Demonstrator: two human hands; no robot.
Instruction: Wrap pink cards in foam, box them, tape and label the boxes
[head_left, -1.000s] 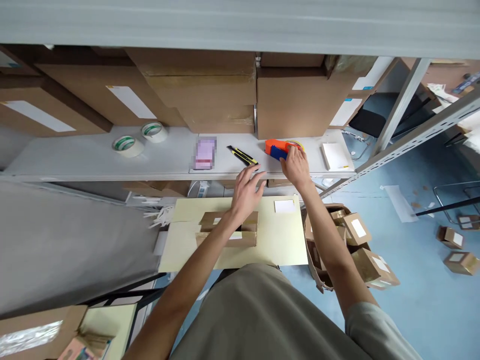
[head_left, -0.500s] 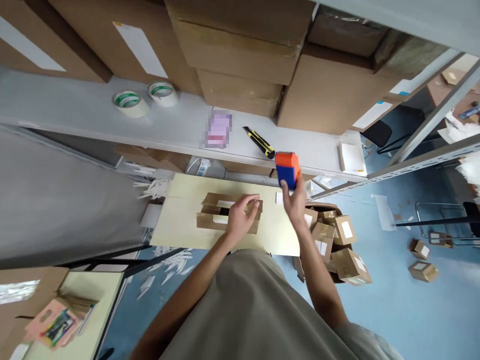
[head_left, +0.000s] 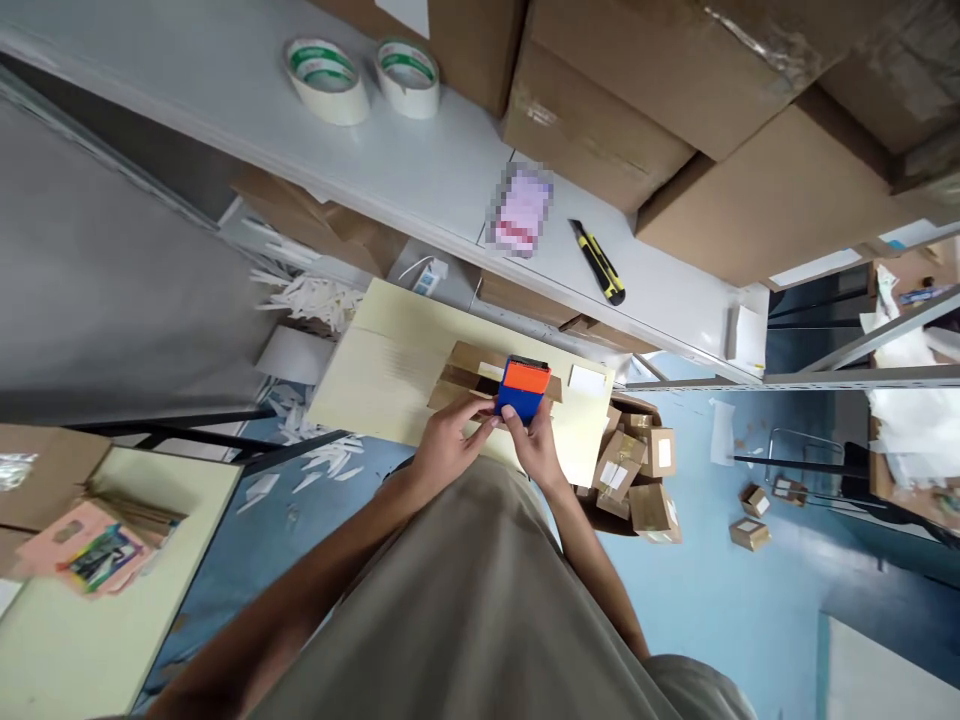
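Observation:
An orange-and-blue tape dispenser with a dark upper edge is held over a small cardboard box. My right hand grips its lower right part, thumb on the blue face. From the left, my left hand closes its fingertips at the dispenser's left edge; the fingers behind it are hidden. Beneath, the box lies on the pale yellow tabletop with its flaps apart at a dark gap, partly covered by the hands and dispenser. A white label or paper lies to the right of the box.
On the grey shelf ahead are two tape rolls, a blurred pink pad and a yellow-black utility knife. Large cartons stand behind them. A carton of small boxes sits at the right; paper strips lie left.
My right hand has brought the tape dispenser down and left from near the shelf edge to over the box. My left hand has moved from the box to the dispenser. The view has turned.

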